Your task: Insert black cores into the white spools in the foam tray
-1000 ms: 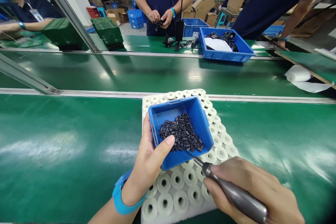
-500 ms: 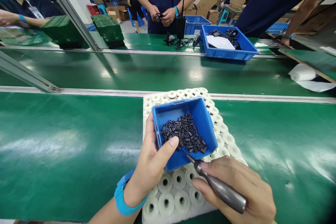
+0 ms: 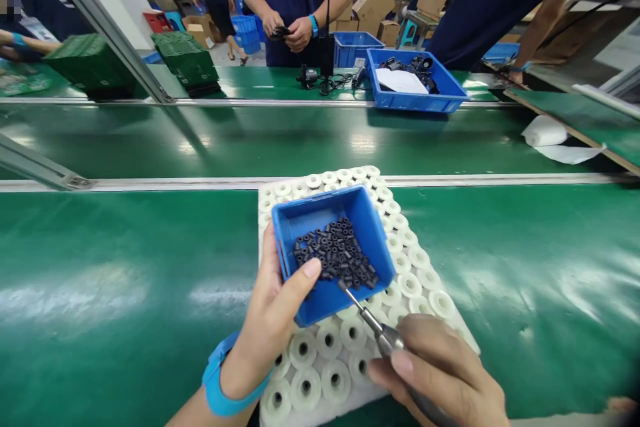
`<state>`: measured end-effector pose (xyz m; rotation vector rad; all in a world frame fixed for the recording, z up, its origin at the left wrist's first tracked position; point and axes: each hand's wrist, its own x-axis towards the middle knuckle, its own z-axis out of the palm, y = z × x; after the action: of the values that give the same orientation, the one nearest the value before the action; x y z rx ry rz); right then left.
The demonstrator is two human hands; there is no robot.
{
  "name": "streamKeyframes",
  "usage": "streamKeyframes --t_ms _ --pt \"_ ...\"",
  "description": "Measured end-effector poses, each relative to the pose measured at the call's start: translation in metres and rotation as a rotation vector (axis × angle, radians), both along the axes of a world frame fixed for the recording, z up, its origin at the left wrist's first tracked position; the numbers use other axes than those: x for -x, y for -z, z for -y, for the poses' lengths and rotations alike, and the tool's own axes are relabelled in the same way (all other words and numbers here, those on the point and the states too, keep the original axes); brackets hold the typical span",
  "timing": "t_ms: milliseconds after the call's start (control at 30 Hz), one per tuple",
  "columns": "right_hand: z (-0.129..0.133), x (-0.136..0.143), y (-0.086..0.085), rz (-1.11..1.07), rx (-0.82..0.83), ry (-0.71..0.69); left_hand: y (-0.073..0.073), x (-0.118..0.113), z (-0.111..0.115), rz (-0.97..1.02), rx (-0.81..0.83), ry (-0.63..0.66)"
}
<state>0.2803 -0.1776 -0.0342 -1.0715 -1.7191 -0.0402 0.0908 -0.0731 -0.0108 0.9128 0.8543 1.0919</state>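
The left hand (image 3: 273, 320) is wrapped around the near corner of a small blue plastic bin (image 3: 333, 250), thumb hooked over its rim, and holds it up a little above a white tray of spools (image 3: 425, 280) that lies on the green surface (image 3: 125, 267). The bin is tipped toward the person, so the little black rings (image 3: 335, 257) inside pile up at the low end; if it tips more, they could slide over the edge and roll between the spools or off across the smooth, shiny surface. The right hand (image 3: 440, 377) is closed on the gray metal handle of a pick tool (image 3: 373, 327), just in front of the bin, and its thin needle tip pokes into the pile. A hard poke could flick rings out, or the sharp tip could jab the left thumb, which is very close. The rings are tiny, dark, dull tubes with holes. The spools under the bin are round, white and glossy, each with a dark hole in the middle. Beyond the bin, a bigger blue crate (image 3: 415, 90) sits by a co-worker's hands (image 3: 290, 27).
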Motion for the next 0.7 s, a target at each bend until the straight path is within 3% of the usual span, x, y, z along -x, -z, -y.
streamKeyframes --t_ms 233,367,500,700 --pt "0.065 -0.029 0.017 -0.012 0.080 0.199 -0.004 0.003 -0.011 -0.044 0.015 -0.152" --pt "0.078 -0.036 0.020 0.071 0.248 0.101 -0.001 0.004 -0.011 -0.067 0.017 -0.195" --pt "0.058 -0.037 0.002 0.140 0.349 0.030 0.003 0.007 -0.008 -0.060 -0.001 -0.204" --pt "-0.009 -0.029 -0.036 0.249 0.503 0.030 -0.004 0.006 -0.012 -0.148 -0.025 -0.279"
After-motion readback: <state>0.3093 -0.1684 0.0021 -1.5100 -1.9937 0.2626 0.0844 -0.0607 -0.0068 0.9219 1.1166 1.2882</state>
